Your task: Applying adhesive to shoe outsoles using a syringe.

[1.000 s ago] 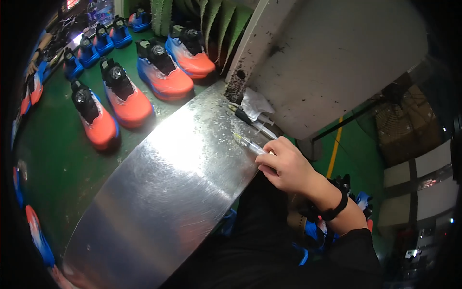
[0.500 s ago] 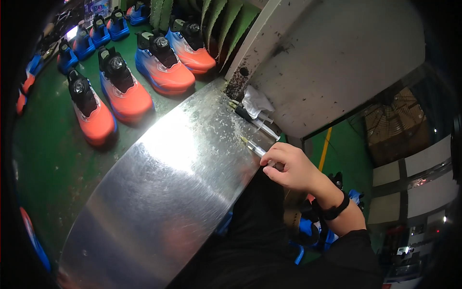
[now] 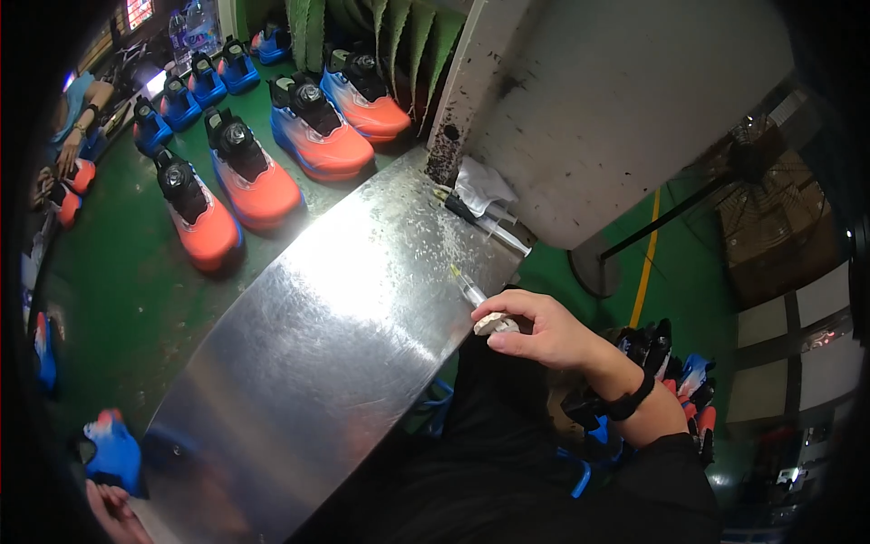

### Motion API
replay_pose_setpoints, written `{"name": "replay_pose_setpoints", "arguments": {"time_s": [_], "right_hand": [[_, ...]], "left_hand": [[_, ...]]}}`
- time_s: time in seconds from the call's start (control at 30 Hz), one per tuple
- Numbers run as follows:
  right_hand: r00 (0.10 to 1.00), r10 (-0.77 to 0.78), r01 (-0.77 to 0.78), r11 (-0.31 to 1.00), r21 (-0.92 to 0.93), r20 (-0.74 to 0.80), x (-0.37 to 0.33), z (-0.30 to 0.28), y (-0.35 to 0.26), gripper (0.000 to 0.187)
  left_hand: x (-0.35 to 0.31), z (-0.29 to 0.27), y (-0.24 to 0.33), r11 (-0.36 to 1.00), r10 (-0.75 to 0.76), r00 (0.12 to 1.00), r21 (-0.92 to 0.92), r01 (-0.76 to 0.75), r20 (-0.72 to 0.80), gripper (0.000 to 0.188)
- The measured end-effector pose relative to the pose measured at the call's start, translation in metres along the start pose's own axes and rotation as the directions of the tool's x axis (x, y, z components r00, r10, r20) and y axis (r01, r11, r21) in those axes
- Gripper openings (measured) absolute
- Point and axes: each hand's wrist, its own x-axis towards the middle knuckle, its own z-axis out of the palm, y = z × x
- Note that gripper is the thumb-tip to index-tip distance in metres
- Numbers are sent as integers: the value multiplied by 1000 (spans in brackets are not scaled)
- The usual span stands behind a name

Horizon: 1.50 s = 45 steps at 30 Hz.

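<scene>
My right hand (image 3: pixel 548 334) is closed, with a small crumpled whitish wad (image 3: pixel 495 324) pinched between thumb and fingers. Just ahead of its fingertips, a clear syringe (image 3: pixel 468 286) with a yellowish tip slants over the edge of the metal tabletop (image 3: pixel 299 390). Whether a finger touches that syringe's rear end, I cannot tell. At the lower left rim, my left hand (image 3: pixel 113 512) is partly in view, its fingers against a blue shoe (image 3: pixel 115 453) with an orange toe. More syringes (image 3: pixel 485 227) and a white crumpled cloth (image 3: pixel 485 186) lie at the tabletop's far end.
Several orange and blue shoes (image 3: pixel 208 234) stand in rows on the green surface at the left. A grey metal panel (image 3: pixel 598 118) rises beyond the tabletop, beside green strips (image 3: pixel 412 45). At right are a fan (image 3: pixel 761 181) and more shoes (image 3: pixel 693 381). A co-worker's hand (image 3: pixel 71 152) shows far left.
My left hand and the blue shoe have come into view at lower left. My right hand has drawn slightly nearer, and the wad shows more clearly. The view has shifted a little.
</scene>
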Motion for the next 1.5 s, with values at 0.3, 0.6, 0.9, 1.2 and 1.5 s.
{"name": "replay_pose_setpoints", "arguments": {"time_s": [0.3,0.6,0.9,1.2,1.5], "right_hand": [[978,-49,6,978,207,203,-8,13,-11,59],[988,-83,74,995,72,129,-3,16,-3,53],[983,-144,134,987,87,118,1,11,-3,52],[954,-258,256,966,31,155,6,22,-4,53],[962,-216,226,974,-38,169,5,33,-14,53]], "left_hand": [[-117,138,8,715,230,740,405,-569,632,24],[-99,127,-35,946,-43,743,-212,245,668,22],[2,95,-75,979,-198,973,78,190,117,39],[21,113,-75,945,-278,895,268,189,349,29],[-26,182,-22,984,-115,916,-82,159,385,39]]}}
